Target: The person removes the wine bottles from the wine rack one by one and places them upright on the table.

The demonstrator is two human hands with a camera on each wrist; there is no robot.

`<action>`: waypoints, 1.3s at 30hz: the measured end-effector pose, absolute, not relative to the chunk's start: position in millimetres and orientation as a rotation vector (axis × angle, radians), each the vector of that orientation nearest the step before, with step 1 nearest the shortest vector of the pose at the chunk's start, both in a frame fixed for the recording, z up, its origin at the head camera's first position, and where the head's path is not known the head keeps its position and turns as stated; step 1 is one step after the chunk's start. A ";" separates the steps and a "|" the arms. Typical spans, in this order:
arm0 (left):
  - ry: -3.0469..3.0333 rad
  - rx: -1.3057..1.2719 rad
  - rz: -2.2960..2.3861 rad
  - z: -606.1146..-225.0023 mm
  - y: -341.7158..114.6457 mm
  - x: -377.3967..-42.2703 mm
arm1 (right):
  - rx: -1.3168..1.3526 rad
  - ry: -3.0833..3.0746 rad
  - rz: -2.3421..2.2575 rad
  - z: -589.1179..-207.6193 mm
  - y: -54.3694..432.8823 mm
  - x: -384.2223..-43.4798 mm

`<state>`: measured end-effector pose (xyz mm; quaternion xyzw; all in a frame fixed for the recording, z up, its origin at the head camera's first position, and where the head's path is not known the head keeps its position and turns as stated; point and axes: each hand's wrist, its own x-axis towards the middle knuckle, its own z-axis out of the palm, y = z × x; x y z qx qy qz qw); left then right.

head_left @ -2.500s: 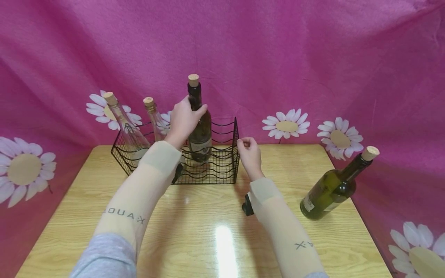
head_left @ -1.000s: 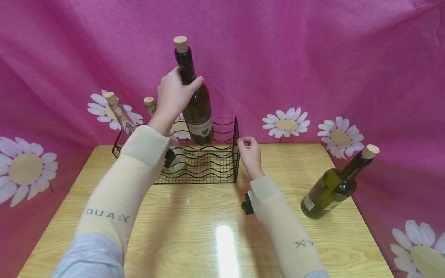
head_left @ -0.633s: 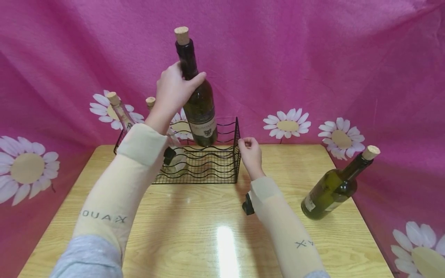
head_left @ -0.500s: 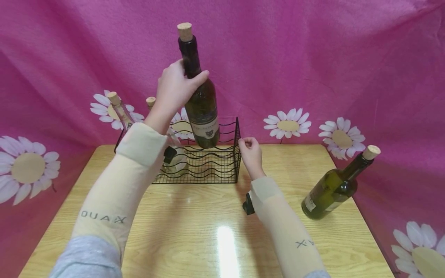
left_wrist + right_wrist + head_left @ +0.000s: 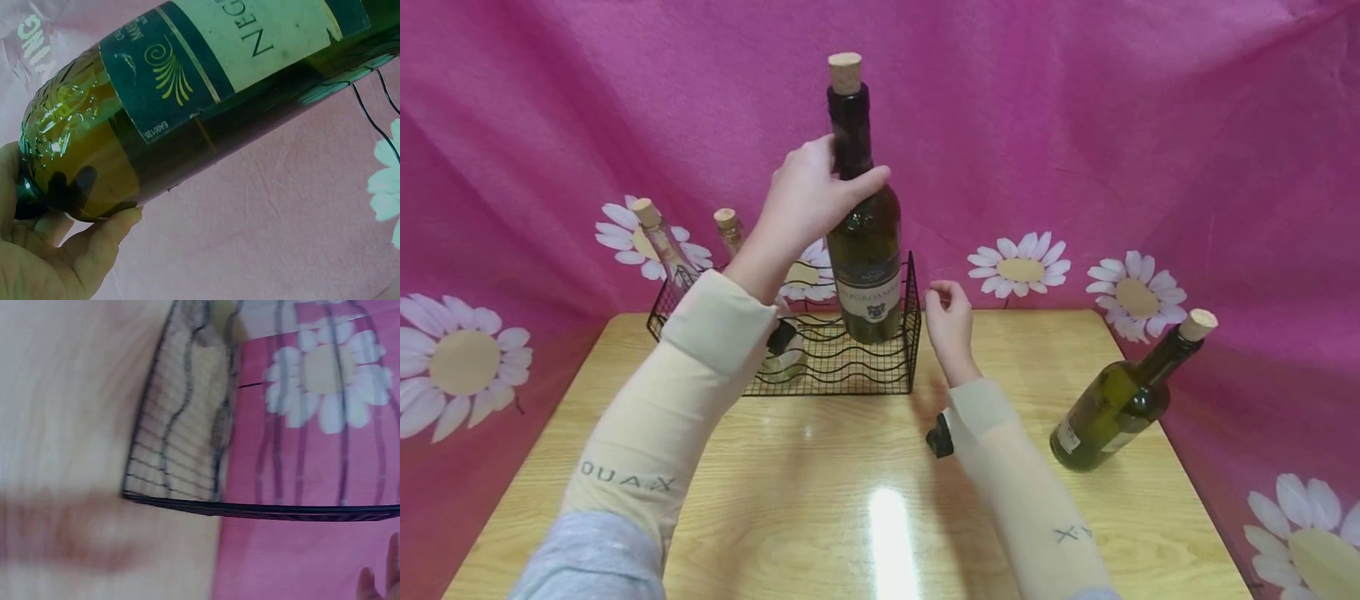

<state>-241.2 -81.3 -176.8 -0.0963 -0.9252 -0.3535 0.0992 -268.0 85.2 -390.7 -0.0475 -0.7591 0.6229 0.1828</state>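
My left hand (image 5: 820, 187) grips a dark green wine bottle (image 5: 868, 250) around its neck and shoulder. The bottle is corked and nearly upright, in front of the right end of a black wire rack (image 5: 850, 387); I cannot tell whether its base touches the wires. In the left wrist view the bottle's label (image 5: 206, 62) shows, with thumb and fingers at the shoulder. Just beside the rack's right side, my right hand (image 5: 952, 333) hovers with loosely bent fingers and nothing in them. The right wrist view shows its fingertips (image 5: 392, 581) apart from the rack's edge (image 5: 262, 511).
Two clear corked bottles stand in the rack: one far left (image 5: 662, 246), one (image 5: 730, 229) partly hidden by my left arm. A green corked bottle (image 5: 1112, 408) stands on the wooden table (image 5: 820, 500) at the right. A pink flowered cloth (image 5: 1075, 125) hangs behind.
My left hand has lifted the wine bottle from the middle of the rack, carried it right, and lowered it a little. The right hand has drawn away from the rack's side.
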 end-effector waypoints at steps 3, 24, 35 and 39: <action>-2.743 -0.300 -1.051 -178.6 -79.8 -239.9 | 0.045 -2.058 1.803 -376.2 84.0 -263.2; -2.765 -0.455 -1.066 -181.3 -64.6 -222.5 | 0.698 -2.199 1.766 -322.3 85.3 -222.4; -2.745 -0.537 -1.038 -189.5 -53.5 -215.5 | 0.607 -2.271 1.750 -326.4 92.5 -209.7; -2.742 -0.568 -1.025 -193.0 -49.8 -213.8 | 0.592 -2.289 1.735 -330.3 96.8 -207.3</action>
